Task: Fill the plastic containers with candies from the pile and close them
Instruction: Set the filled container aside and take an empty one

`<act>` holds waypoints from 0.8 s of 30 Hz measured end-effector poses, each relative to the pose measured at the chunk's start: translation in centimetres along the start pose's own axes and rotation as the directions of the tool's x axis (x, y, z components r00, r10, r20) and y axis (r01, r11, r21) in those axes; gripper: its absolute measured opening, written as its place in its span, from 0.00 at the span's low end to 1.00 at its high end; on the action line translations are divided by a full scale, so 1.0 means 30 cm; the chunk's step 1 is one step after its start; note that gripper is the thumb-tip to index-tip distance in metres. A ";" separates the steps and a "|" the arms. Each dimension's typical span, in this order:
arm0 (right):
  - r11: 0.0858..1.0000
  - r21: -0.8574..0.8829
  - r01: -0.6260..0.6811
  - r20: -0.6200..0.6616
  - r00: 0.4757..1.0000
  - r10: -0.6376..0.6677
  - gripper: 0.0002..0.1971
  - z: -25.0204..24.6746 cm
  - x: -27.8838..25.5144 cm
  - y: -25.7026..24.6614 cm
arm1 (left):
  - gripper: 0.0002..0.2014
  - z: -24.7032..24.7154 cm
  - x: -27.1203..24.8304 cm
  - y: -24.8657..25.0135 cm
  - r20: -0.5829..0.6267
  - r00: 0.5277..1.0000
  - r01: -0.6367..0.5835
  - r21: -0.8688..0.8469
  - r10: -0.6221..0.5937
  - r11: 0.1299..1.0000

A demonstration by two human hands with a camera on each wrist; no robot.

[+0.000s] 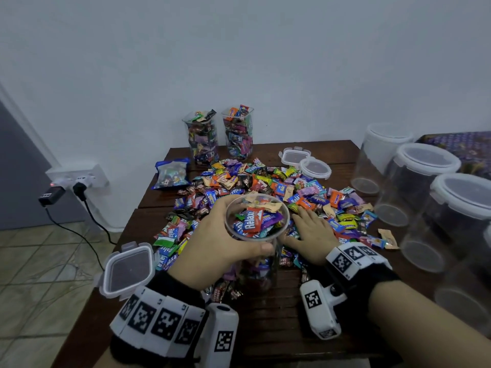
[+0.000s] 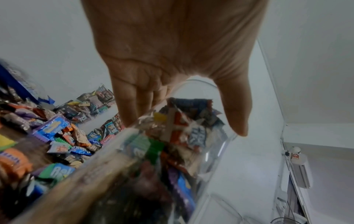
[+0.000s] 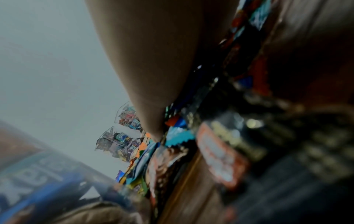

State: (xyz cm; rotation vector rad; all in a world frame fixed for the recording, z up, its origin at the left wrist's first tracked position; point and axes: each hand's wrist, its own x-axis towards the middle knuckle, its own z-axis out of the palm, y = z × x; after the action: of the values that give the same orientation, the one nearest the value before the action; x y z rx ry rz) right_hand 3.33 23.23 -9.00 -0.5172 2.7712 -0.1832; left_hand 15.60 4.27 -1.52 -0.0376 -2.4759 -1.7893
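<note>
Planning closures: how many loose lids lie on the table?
3: near square lid at the left edge; far square lid and round lid beyond the candy pile. More may be hidden.

Clear jar (image 1: 257, 221) upright, uncapped, nearly full, at the candy pile's (image 1: 268, 187) near edge. Two full open jars (image 1: 220, 135) behind the pile; lidded empties (image 1: 414, 187) to its right; loose lids (image 1: 305, 162) just beside it.

place: home room | walls: plain white wall (image 1: 239, 49) | floor: beige tiled floor (image 1: 39, 261) at left | power: wall socket (image 1: 79, 179) with plugs, low at left | furniture: dark wooden bench (image 1: 279, 314) against the wall | extra: wall air conditioner (image 2: 298, 171), seen from the left wrist
</note>
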 end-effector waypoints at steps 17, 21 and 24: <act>1.000 0.018 -0.005 0.017 1.000 0.005 0.41 0.003 0.005 0.001 | 0.34 -0.070 0.355 0.156 -0.281 0.939 -0.201 0.021 0.198 0.979; 1.000 0.022 -0.001 0.008 1.000 0.001 0.41 0.006 0.006 0.001 | 0.31 -0.046 0.496 0.128 -0.339 0.926 -0.160 0.041 0.165 0.986; 0.999 0.038 0.003 0.006 1.000 -0.003 0.41 0.007 0.009 0.003 | 0.32 -0.020 0.599 0.109 -0.385 0.910 -0.135 0.075 0.153 0.988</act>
State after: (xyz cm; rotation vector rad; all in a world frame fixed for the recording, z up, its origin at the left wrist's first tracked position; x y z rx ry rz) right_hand 3.13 23.18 -9.30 -0.5119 2.7553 -0.2335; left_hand -2.03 4.17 3.28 0.1249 -2.1685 -1.5056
